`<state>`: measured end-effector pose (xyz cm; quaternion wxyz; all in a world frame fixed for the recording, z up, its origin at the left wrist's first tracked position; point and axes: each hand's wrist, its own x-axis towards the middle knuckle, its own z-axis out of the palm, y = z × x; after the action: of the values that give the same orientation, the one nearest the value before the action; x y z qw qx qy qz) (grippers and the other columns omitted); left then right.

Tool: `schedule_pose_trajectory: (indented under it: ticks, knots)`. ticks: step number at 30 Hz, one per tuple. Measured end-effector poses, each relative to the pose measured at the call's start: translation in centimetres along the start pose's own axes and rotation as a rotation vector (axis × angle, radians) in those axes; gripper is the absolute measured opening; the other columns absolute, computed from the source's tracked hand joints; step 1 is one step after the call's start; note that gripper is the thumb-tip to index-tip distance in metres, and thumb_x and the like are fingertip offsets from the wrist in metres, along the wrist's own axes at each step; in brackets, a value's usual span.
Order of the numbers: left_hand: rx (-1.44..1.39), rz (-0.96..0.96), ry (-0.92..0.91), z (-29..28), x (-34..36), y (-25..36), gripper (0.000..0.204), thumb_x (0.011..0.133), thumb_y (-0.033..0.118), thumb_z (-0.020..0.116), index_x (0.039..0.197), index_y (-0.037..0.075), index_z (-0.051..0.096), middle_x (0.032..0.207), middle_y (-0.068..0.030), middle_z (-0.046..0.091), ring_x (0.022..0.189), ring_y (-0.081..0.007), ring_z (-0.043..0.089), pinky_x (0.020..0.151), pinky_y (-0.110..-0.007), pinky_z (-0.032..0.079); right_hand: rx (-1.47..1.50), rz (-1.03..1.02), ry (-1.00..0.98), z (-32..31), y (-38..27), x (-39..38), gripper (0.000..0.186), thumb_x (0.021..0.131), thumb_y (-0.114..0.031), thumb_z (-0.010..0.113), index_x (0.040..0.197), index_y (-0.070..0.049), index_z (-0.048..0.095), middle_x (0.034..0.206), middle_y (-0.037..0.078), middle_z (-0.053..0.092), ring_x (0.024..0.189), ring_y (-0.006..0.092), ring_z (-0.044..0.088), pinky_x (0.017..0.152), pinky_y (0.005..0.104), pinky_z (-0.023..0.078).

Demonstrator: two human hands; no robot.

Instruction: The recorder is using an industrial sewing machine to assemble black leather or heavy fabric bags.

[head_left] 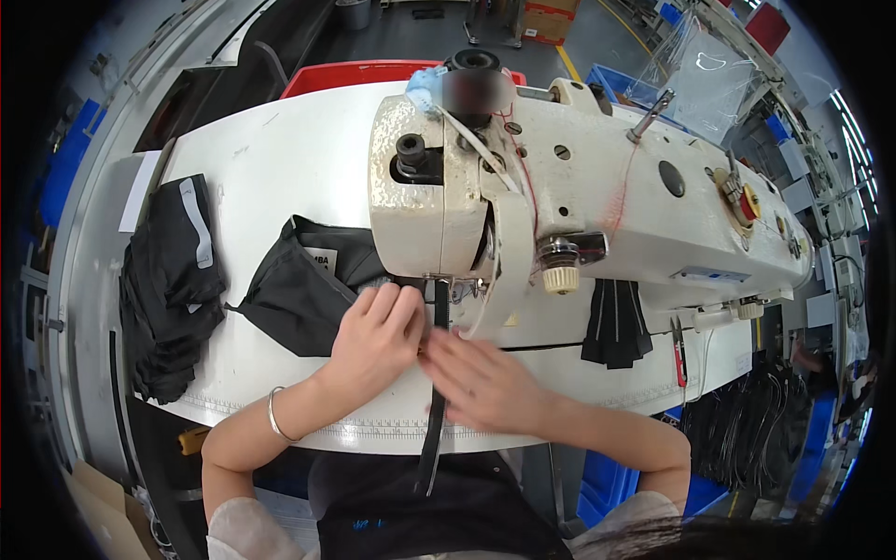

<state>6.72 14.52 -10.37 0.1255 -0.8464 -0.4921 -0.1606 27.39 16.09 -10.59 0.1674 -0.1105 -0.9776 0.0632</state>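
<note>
A white sewing machine (406,219) stands before me, its needle area just beyond my hands. A narrow black strip (429,448), which looks like a zipper, runs from beneath the presser foot toward my lap. My left hand (378,331) is closed, fingers bent down at the edge of a black fabric piece (303,299) close to the foot. That piece lies folded to the left, a white label (322,259) showing on it. Against the strip, my right hand (485,383) has its fingers pressed together; its fingertips meet the left hand's and are partly hidden.
A pile of folded black fabric (173,289) lies at the table's left. Several black strips (616,322) rest right of the needle, near red-handled snips (679,353). A ruler tape (373,429) follows the front edge. More black strips (756,429) hang at the lower right.
</note>
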Motion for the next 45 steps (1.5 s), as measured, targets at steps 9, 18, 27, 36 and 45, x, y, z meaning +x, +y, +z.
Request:
schedule_pose_trajectory:
  ticks: [9,18,27,36,45]
  knots:
    - [-0.244,0.023,-0.031,1.6,-1.5,-2.2,0.037,0.066,0.006,0.060,0.103,0.000,0.059,0.105,-0.0157,0.056,0.095,-0.0334,0.056,0.085,-0.044,0.046,-0.293,-0.012,-0.026,2.9,3.8,1.1,0.034,0.081,-0.021,0.056,0.113,-0.008,0.057,0.118,0.009,0.058,0.111,0.0198,0.055,0.089,0.0322,0.047]
    - [-0.644,-0.165,-0.159,1.5,-1.9,-3.5,0.044,0.062,0.000,0.070,0.105,-0.002,0.062,0.105,-0.0191,0.060,0.099,-0.0378,0.056,0.086,-0.044,0.047,0.042,0.342,-0.051,0.5,3.4,1.8,0.037,0.084,-0.036,0.063,0.105,-0.005,0.062,0.090,0.005,0.059,0.078,0.0179,0.055,0.071,0.0333,0.048]
    - [-0.240,0.054,0.066,1.6,-1.8,-2.4,0.032,0.059,0.004,0.061,0.090,0.001,0.069,0.093,-0.0114,0.063,0.090,-0.0307,0.061,0.078,-0.043,0.050,0.106,0.180,0.117,2.4,3.7,0.6,0.033,0.076,-0.003,0.061,0.109,-0.002,0.061,0.105,0.008,0.066,0.094,0.0173,0.064,0.082,0.0287,0.051]
    - [-0.439,-0.072,-0.043,1.0,-1.5,-1.6,0.038,0.052,-0.001,0.065,0.090,0.001,0.068,0.097,-0.0161,0.065,0.085,-0.0329,0.063,0.073,-0.041,0.052,0.245,0.238,0.104,3.5,3.1,-0.1,0.015,0.068,-0.011,0.064,0.083,-0.007,0.064,0.081,0.006,0.063,0.064,0.0212,0.063,0.050,0.0338,0.051]
    - [-0.476,-0.100,-0.081,2.0,-2.3,-1.5,0.047,0.047,-0.001,0.065,0.094,0.000,0.068,0.098,-0.0161,0.065,0.088,-0.0328,0.063,0.076,-0.042,0.052,-0.062,-0.005,0.039,3.4,3.5,-0.4,0.007,0.055,-0.013,0.063,0.057,-0.008,0.059,0.070,0.006,0.061,0.062,0.0171,0.061,0.046,0.0285,0.051]
